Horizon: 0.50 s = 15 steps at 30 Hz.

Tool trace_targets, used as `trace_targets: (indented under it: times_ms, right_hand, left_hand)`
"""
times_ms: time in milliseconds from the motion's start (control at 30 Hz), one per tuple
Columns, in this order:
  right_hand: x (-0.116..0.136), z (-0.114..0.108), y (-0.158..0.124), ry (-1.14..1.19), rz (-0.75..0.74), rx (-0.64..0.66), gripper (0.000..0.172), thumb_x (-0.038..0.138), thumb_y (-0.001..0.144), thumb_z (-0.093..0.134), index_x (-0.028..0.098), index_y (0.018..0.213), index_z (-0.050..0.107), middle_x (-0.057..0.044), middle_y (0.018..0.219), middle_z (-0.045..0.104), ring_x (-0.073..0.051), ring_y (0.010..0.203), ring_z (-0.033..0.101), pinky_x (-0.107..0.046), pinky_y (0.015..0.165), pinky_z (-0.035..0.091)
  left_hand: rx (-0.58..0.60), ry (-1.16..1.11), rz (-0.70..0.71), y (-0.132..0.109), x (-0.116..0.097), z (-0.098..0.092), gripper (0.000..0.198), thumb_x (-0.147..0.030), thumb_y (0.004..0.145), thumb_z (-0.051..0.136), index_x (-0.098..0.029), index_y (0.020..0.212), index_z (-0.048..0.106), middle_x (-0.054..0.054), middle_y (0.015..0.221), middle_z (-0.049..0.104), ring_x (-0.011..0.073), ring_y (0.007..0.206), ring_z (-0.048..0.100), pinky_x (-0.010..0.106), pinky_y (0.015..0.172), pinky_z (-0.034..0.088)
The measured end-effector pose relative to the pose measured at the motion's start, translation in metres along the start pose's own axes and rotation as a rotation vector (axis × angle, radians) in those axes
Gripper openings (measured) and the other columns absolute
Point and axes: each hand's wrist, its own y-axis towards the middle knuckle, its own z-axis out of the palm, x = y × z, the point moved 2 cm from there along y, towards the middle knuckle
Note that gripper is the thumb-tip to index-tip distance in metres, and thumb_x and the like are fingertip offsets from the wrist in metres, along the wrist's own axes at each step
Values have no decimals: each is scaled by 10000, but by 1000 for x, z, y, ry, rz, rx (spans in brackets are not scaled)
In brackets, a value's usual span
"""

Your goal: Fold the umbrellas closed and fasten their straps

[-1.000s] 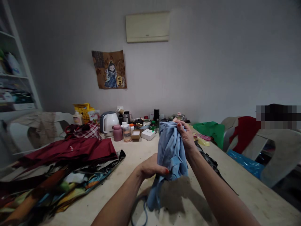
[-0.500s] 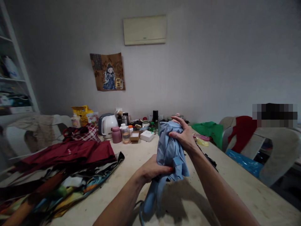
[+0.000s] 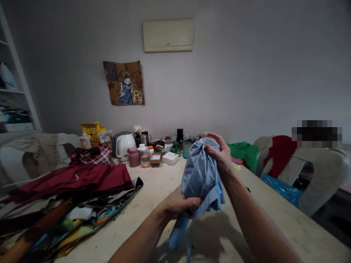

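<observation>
I hold a bunched light blue cloth bundle [image 3: 199, 175] upright above the pale table [image 3: 153, 190]. My right hand [image 3: 221, 155] grips its top, fingers curled over the gathered fabric. My left hand [image 3: 179, 204] clasps the narrow lower part, where a blue strap or tail [image 3: 178, 233] hangs down toward the table. Both forearms reach in from the bottom of the view.
A pile of dark red and multicoloured fabrics [image 3: 74, 186] covers the table's left side. At the back stand a white kettle [image 3: 123, 145], a pink jar [image 3: 134, 157], bottles and a small white box [image 3: 170, 158]. Green cloth [image 3: 244, 153] and chairs with clothes [image 3: 287, 160] are on the right.
My right hand shifted over the bundle's top and pressed the fabric more tightly. The left hand slid slightly lower on the bundle; the blue tail now hangs more freely.
</observation>
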Motion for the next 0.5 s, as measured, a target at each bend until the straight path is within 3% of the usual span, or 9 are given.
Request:
trace_targets:
  times_ms: [167, 233, 333, 400, 500]
  right_hand:
    - [-3, 4, 0, -101, -23, 16, 1011, 433, 467, 876, 241, 1372, 467, -108, 1289, 583, -273, 1171, 558, -386, 1014, 427]
    - [-6, 7, 0, -177, -1, -46, 1010, 403, 432, 886, 221, 1346, 498, -109, 1334, 547, -268, 1167, 550, -387, 1041, 403]
    - [-11, 8, 1, -201, 84, -155, 920, 325, 434, 878, 191, 1282, 547, -91, 1164, 630, -239, 995, 600, -400, 969, 437]
    - [-14, 7, 2, -104, 118, -186, 854, 270, 435, 863, 182, 1231, 567, -63, 1053, 661, -209, 903, 612, -371, 910, 458]
    - [-11, 3, 2, 88, 84, -168, 790, 230, 453, 843, 212, 1197, 578, -17, 1014, 668, -159, 850, 618, -299, 849, 471]
  left_hand:
    - [-162, 209, 119, -1, -9, -2, 438, -425, 626, 804, -157, 892, 581, -57, 548, 514, 88, 432, 425, 225, 423, 379]
    - [-214, 398, 209, -2, -12, -1, 312, -380, 681, 754, -155, 836, 603, -25, 596, 557, 115, 506, 489, 250, 501, 441]
    - [-277, 553, 341, -3, -17, -2, 253, -288, 680, 748, -142, 867, 661, 40, 821, 673, 164, 753, 598, 278, 716, 500]
    - [-209, 383, 233, -1, -14, -5, 409, -313, 609, 810, -129, 941, 658, 54, 822, 682, 176, 752, 621, 285, 683, 509]
    - [108, 24, -71, 2, -5, -6, 616, -410, 459, 885, -96, 929, 640, 94, 766, 696, 158, 558, 614, 249, 480, 459]
